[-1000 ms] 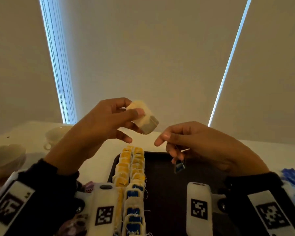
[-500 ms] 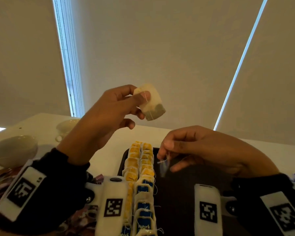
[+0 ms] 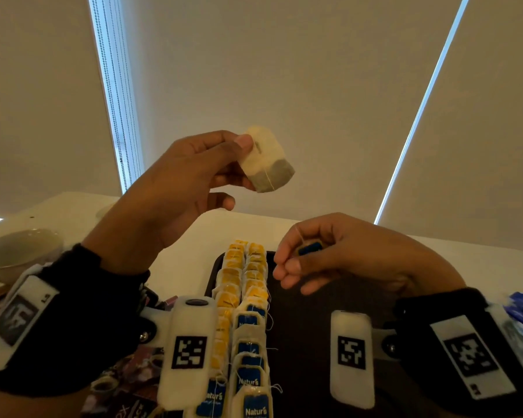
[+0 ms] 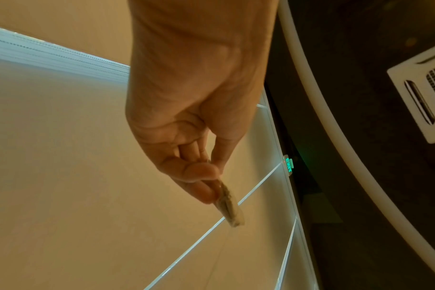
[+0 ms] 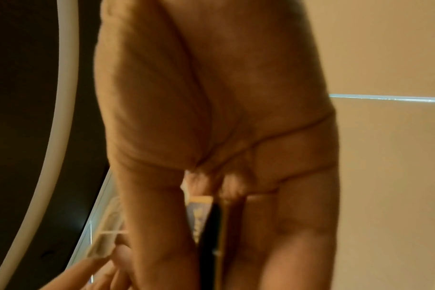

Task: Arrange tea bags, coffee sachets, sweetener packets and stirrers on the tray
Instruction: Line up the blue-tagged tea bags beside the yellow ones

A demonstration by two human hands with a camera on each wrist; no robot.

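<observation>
Pale tea bag, dark fill at btm, pinched by left hand.

2 rows of tea bags lie along the tray's left edge.

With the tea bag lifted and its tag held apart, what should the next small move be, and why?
Probably lower the pale paper tea bag, pinched by the left hand, onto the near end of the blue-tagged row on the dark tray; the right hand holds its small blue tag.
</observation>
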